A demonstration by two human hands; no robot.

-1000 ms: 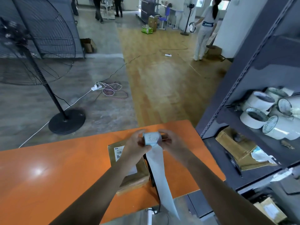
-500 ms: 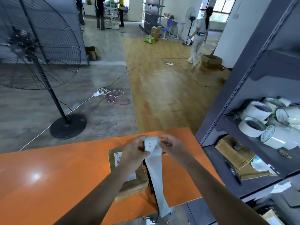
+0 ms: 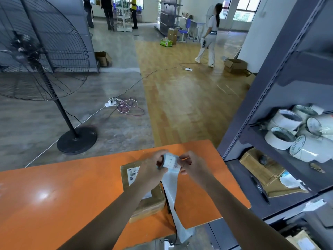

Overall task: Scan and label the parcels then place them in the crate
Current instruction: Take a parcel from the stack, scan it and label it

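Lying toward the right end of the table, the parcel had not moved. The strip still trailed off the near edge. Just above the parcel, the left hand kept gripping the roll while the right hand kept pinching a handwritten label. The label looked not yet peeled, so labelling was probably still pending.

You are standing in a warehouse packing area. Your bench is a glossy orange table carrying a brown cardboard parcel with a printed barcode sticker, and a roll of white paper labels is over it. Beside you a dark grey steel shelving rack holds rolls of white packing tape. A tall black pedestal fan and open brown cardboard boxes stand on the wide concrete-and-wood floor.
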